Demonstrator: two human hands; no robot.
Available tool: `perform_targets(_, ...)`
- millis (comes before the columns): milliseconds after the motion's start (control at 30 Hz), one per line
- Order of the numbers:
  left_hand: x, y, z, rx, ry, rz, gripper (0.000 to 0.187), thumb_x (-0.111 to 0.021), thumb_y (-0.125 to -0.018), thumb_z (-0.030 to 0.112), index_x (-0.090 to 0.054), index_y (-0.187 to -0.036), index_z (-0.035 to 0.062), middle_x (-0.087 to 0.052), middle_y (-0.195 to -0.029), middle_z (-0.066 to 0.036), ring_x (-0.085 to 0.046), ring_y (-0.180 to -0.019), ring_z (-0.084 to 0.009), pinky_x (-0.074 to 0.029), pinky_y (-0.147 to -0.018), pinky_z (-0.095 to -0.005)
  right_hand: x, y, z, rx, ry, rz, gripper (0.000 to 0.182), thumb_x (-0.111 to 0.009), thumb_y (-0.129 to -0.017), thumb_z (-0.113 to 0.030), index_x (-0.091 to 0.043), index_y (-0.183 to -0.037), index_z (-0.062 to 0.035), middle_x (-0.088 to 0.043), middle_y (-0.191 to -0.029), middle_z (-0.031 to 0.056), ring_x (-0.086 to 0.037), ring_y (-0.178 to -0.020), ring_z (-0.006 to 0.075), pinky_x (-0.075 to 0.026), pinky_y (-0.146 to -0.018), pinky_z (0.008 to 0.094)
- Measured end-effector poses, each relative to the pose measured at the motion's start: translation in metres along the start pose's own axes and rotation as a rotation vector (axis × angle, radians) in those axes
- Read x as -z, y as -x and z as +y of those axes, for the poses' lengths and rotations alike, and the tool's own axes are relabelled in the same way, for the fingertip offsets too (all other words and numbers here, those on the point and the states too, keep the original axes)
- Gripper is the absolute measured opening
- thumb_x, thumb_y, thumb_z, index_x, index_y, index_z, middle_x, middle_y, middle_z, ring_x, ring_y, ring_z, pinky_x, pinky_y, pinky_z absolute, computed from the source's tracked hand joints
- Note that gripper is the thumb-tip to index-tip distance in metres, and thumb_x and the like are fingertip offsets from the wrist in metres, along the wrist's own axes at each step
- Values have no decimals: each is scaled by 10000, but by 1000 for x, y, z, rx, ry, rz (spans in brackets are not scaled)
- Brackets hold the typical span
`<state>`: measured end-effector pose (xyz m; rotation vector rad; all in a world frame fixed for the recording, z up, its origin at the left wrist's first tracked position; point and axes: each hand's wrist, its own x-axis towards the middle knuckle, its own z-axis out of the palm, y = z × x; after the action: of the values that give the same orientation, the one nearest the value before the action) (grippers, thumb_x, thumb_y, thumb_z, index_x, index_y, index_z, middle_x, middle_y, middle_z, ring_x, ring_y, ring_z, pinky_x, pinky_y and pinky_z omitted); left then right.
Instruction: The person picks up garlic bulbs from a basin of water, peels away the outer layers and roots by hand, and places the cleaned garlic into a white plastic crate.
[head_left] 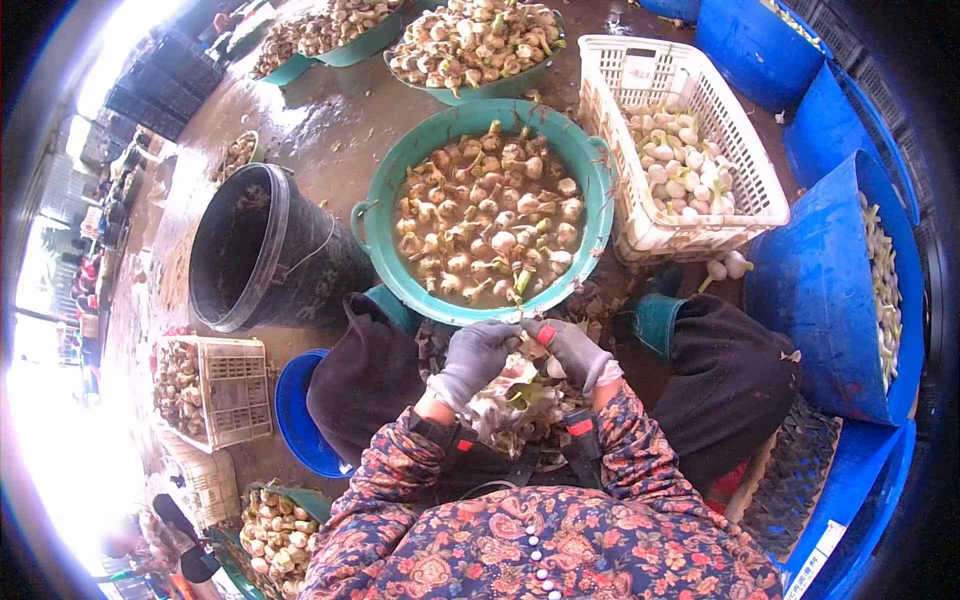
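Both of my hands wear grey gloves and meet just below the near rim of a green tub. My left hand (480,358) is closed, its fingertips pinching at a pale garlic bulb mostly hidden between the hands. My right hand (572,352), with a red band on one finger, is closed round the bulb from the other side. Under them a heap of loose garlic skins (520,402) lies between my knees. In front, the green tub (378,215) holds garlic bulbs (485,215) in muddy water.
A white crate (690,232) of peeled garlic stands right of the tub. At left are a tilted black bucket (300,250), a blue basin (290,420) and a crate (235,390) of garlic. Blue bins (800,290) line the right. Another heaped tub (470,92) stands behind.
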<state>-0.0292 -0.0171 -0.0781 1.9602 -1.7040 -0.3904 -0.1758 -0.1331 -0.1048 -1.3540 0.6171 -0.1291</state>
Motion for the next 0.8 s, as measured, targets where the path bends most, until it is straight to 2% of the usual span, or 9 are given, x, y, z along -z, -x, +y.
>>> perform_targets(67,-1,2,-4,586,556,-160,236,-573,-855,231,-630,-1031,84,-658,-926,-49,-629,-807,-174,-495,-642,-290,-1,1,-7,-197,-249,-43,450,-701,-768,-369,-602,-1012,-4,-606,-871,36,-542,-742,128,-435,-691,232)
perform_targets(100,2,3,-7,587,556,-157,236,-573,-855,231,-630,-1031,84,-658,-926,-49,-629,-807,-174,-495,-642,-290,-2,4,-14,-196,-248,-46,450,-701,-768,-369,-602,-1012,-4,-606,-871,36,-542,-742,128,-435,-691,232)
perform_targets(200,17,3,0,774,1663,-69,306,-491,-922,214,-560,-1103,-24,-637,-996,-79,-623,-826,-151,-505,-661,-256,-8,20,-42,86,-186,-79,655,-787,-676,-166,-465,-1215,17,-565,-1124,89,-528,-1007,126,-422,-888,259)
perform_targets(300,16,7,7,768,1699,146,331,-485,-926,227,-532,-1133,-27,-631,-1006,-92,-624,-827,-156,-507,-669,-258,-17,14,-34,81,-259,9,660,-779,-688,-150,-450,-1230,31,-548,-1171,93,-501,-1058,121,-406,-910,251)
perform_targets(500,10,6,-7,849,1433,125,259,-542,-901,208,-585,-1036,-9,-629,-920,-64,-607,-753,-121,-507,-623,-237,-31,19,-33,509,834,296,362,-713,-678,-214,-637,-1027,-150,-578,-981,119,-547,-953,301,-459,-820,349)
perform_targets(600,7,8,-9,799,1359,156,242,-569,-889,207,-593,-1003,-4,-627,-882,-47,-601,-725,-109,-506,-589,-231,-35,5,-4,373,716,464,250,-681,-732,-219,-657,-957,-112,-602,-912,105,-589,-806,244,-482,-693,322)
perform_targets(700,21,15,-2,658,1513,145,213,-551,-902,179,-588,-1007,-2,-632,-910,-44,-596,-772,-104,-496,-678,-228,-6,-14,51,-119,-797,301,186,-610,-828,-221,-659,-931,-73,-607,-804,41,-542,-609,102,-408,-491,217)
perform_targets(767,31,22,1,554,1480,95,220,-529,-913,184,-584,-1019,-1,-630,-941,-48,-598,-825,-112,-489,-731,-237,3,-11,51,37,-500,314,175,-615,-820,-154,-638,-948,-37,-610,-822,29,-550,-611,92,-425,-511,225)
perform_targets(800,33,20,1,560,1478,91,220,-529,-913,184,-584,-1019,-1,-630,-941,-48,-598,-825,-112,-489,-731,-237,0,-21,68,362,-248,337,172,-599,-816,-81,-618,-964,4,-613,-840,30,-567,-627,95,-460,-547,227)
